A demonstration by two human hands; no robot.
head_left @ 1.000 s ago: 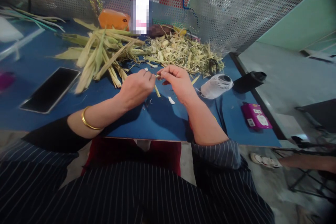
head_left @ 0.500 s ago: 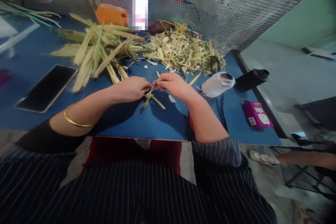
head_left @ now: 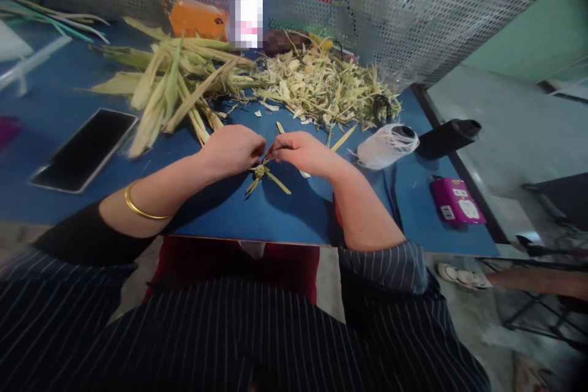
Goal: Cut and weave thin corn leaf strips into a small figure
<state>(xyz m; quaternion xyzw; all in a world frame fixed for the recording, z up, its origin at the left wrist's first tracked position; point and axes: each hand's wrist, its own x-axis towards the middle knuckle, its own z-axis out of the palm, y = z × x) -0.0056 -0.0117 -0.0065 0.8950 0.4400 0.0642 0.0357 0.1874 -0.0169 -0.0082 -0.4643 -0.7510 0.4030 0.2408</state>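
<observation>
A small knotted piece of corn husk strips [head_left: 260, 172] hangs just below my fingers, its loose ends spread several ways. My left hand [head_left: 235, 148] is closed in a pinch at the piece's upper left, around a strip end; its fingertips are partly hidden. From the other side, my right hand [head_left: 299, 152] pinches a thin strip that rises from the knot. The two hands are close together over the blue table [head_left: 294, 220]. Beyond them lie a bundle of dried corn husks [head_left: 169, 82] and a heap of shredded husk scraps [head_left: 321, 86].
A phone [head_left: 85, 150] lies at the left. To the right are a white thread spool [head_left: 386, 148], a black spool [head_left: 448, 139] and a purple packet [head_left: 457, 201]. An orange object [head_left: 197, 19] and a perforated metal screen [head_left: 413, 12] stand behind. Another person's leg [head_left: 533, 282] shows at lower right.
My fingertips have drawn slightly apart above the knotted piece, and my left hand has turned a little. The whole view has shifted slightly.
</observation>
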